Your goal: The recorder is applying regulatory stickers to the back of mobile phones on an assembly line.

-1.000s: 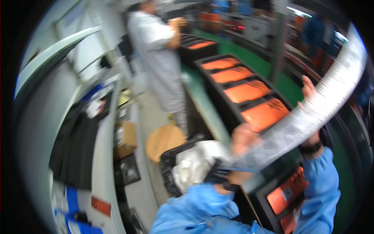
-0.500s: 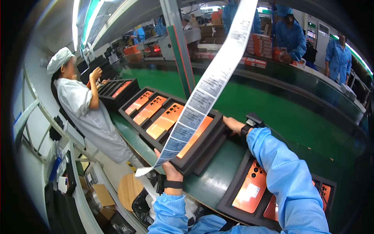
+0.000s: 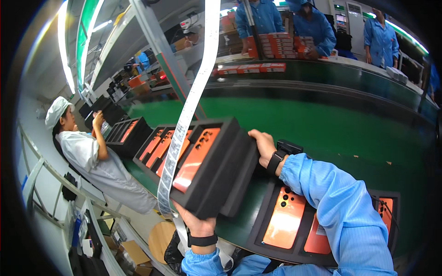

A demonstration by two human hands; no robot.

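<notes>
A black foam tray (image 3: 212,195) with orange phones in its slots is tilted, its right end raised. The nearest orange phone (image 3: 197,160) lies back up with its cameras at the top. My left hand (image 3: 195,223) grips the tray's near lower corner. At the far right corner, my right hand (image 3: 263,148) is closed on the tray's edge; some of its fingertips are hidden behind the foam. A long strip of printed white labels (image 3: 182,124) hangs down in front of the tray, passing close by my left hand.
Right of me, another foam tray (image 3: 262,246) with orange phones lies partly under my right sleeve. A co-worker in white (image 3: 87,156) works at the left beside more trays (image 3: 131,140). Beyond the green bench (image 3: 294,122) are red boxes (image 3: 276,46) and workers in blue.
The tray's right end has risen and tipped leftward in my hands. The label strip now hangs farther left and steeper. The view has shifted to the right.
</notes>
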